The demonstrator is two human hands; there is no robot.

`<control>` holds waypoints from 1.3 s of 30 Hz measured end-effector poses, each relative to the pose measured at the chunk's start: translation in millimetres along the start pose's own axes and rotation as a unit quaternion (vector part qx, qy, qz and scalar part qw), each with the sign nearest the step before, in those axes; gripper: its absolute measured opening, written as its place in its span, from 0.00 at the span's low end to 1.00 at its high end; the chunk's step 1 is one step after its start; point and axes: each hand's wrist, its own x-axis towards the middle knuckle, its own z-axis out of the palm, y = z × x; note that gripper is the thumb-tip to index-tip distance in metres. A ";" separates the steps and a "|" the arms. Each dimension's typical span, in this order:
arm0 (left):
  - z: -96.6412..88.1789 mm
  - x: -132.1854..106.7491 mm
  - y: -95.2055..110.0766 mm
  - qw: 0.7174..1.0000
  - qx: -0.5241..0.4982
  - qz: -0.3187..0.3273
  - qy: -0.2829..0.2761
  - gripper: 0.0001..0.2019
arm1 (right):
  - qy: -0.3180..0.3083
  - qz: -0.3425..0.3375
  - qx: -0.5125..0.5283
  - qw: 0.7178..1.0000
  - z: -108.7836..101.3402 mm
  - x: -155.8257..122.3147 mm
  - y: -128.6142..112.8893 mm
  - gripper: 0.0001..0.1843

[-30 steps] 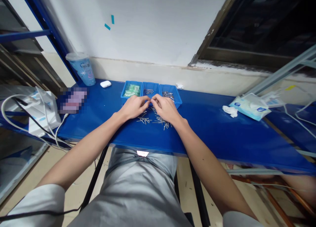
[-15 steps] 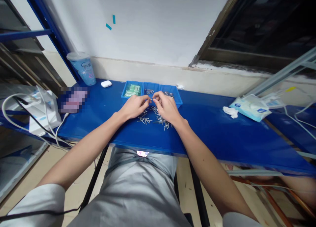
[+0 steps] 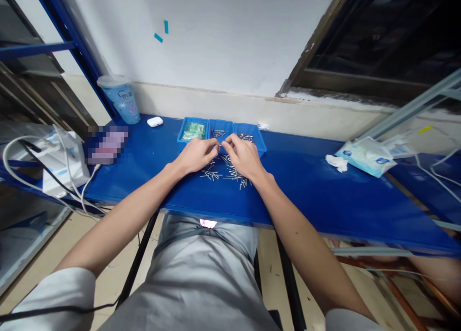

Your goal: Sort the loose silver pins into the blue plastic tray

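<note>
My left hand (image 3: pixel 196 155) and my right hand (image 3: pixel 244 157) meet above the blue table, fingertips pinched close together. Between them shows a thin metal pin (image 3: pixel 221 145), held at both ends; its exact shape is too small to make out. Below the hands lie two loose piles of similar metal pins: a smaller left pile (image 3: pixel 211 173) and a larger right pile (image 3: pixel 236 173), partly covered by my right hand. Just behind stand three joined blue bins: a left bin (image 3: pixel 181 124) with small green packets (image 3: pixel 194 130), a middle bin (image 3: pixel 220 124) and a right bin (image 3: pixel 261 138), both with metal pieces.
At the left stand a patterned cup (image 3: pixel 121 100), a white earbud case (image 3: pixel 155 122), a blurred-out phone-like object (image 3: pixel 108 146) and a white power strip (image 3: pixel 65 168) with cables. To the right are a wipes pack (image 3: pixel 367 157) and a crumpled tissue (image 3: pixel 336 163). A wall rises behind the table.
My right hand's fingertips have shifted very slightly left, closer to my left hand. The piles and bins stay as they were.
</note>
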 end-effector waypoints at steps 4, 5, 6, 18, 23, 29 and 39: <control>0.2 -0.2 -0.6 1.000 0.000 0.001 0.000 0.15 | -0.004 -0.002 0.002 1.000 0.4 -0.2 0.5 0.15; 0.3 -0.2 -0.8 1.000 0.000 0.001 0.001 0.15 | -0.004 -0.003 0.005 1.000 0.6 -0.2 0.7 0.15; 0.3 -0.2 -0.9 1.000 0.000 0.002 0.001 0.15 | -0.004 -0.004 0.007 1.000 0.7 -0.1 0.8 0.15; -2.0 -0.4 1.8 1.000 -0.011 -0.006 0.002 0.14 | -0.013 -0.028 0.031 0.999 1.2 0.8 1.2 0.08; -1.3 -0.2 0.2 1.000 -0.016 -0.009 -0.003 0.14 | -0.007 -0.030 0.034 0.999 1.9 0.7 2.9 0.09; -0.9 0.2 -0.8 1.000 -0.014 -0.009 -0.001 0.14 | -0.010 -0.024 0.030 0.999 1.3 0.8 3.7 0.10; -1.6 0.4 -0.4 1.000 -0.004 -0.006 0.000 0.15 | -0.011 -0.019 0.025 0.999 1.5 0.9 4.8 0.10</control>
